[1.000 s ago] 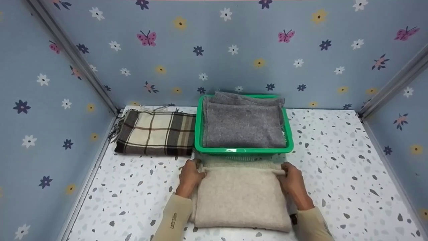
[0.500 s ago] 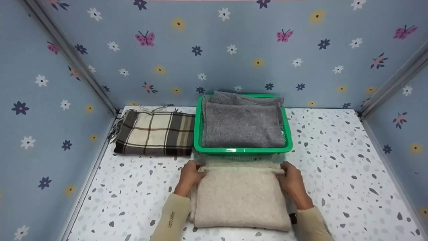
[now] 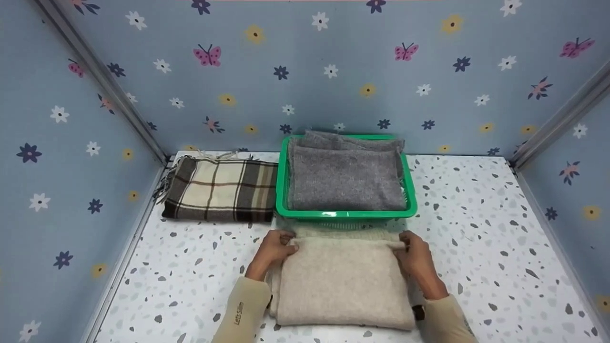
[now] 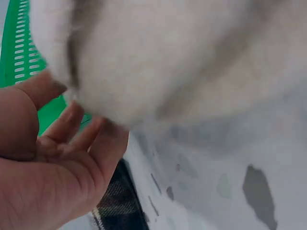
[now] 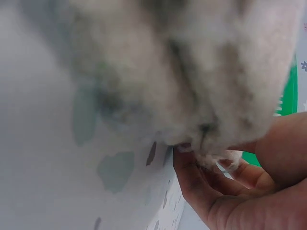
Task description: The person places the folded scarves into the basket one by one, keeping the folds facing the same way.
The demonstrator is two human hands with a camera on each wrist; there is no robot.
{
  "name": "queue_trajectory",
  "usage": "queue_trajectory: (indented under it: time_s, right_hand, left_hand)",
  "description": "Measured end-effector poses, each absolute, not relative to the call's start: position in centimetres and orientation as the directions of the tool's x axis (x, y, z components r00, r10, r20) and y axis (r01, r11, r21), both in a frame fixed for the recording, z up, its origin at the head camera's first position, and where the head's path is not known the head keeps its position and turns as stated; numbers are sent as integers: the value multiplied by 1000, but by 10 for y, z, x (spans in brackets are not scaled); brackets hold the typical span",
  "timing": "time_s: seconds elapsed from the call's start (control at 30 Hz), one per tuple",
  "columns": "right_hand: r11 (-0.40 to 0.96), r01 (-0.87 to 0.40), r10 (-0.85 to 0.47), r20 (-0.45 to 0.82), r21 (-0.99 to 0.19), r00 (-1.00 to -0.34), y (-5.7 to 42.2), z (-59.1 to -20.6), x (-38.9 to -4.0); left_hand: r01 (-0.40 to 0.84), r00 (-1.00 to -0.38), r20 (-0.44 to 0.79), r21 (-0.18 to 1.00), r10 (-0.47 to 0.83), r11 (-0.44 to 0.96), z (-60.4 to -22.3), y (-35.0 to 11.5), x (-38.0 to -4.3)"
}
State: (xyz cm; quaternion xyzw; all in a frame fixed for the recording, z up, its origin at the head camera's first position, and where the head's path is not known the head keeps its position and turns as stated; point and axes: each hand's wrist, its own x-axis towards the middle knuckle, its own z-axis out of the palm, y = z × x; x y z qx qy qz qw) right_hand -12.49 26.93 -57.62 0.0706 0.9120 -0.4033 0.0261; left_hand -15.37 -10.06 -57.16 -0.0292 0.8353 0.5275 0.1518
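A folded beige shawl (image 3: 343,286) lies on the speckled white table in front of the basket, with a paler, thinner strip along its far edge. At its far left corner my left hand (image 3: 271,250) has the thumb on top and the fingers at the edge, pinching the cloth. The left wrist view shows the fingertips (image 4: 110,132) against the shawl's edge. My right hand (image 3: 417,255) pinches the far right corner, where the edge looks rolled. In the right wrist view several fingers reach under the thick layers, and the thumb tip is hidden by cloth.
Just beyond the shawl stands a green plastic basket (image 3: 348,214) holding folded grey cloth (image 3: 348,181). To its left, close against it, lies a folded plaid shawl (image 3: 219,190) with fringe. Flower-patterned panels (image 3: 305,71) enclose the table (image 3: 476,247) at the back and sides.
My left hand has shifted slightly, its thumb now lying a little farther onto the beige shawl's corner. The right hand and the shawl stay nearly where they were.
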Motion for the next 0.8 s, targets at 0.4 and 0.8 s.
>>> queue_trajectory:
  time_s: [0.4,0.8]
  right_hand:
    - [644,155,109,-110,-749,-988,273,-573,-122]
    - [627,124,105,-74,-769,-992,276,-573,-118]
  left_hand:
    - [-333,-912,-387,892,135,306,-568,-104,-152]
    - [-345,-897,-399,901,191,262,-568,-109,-150]
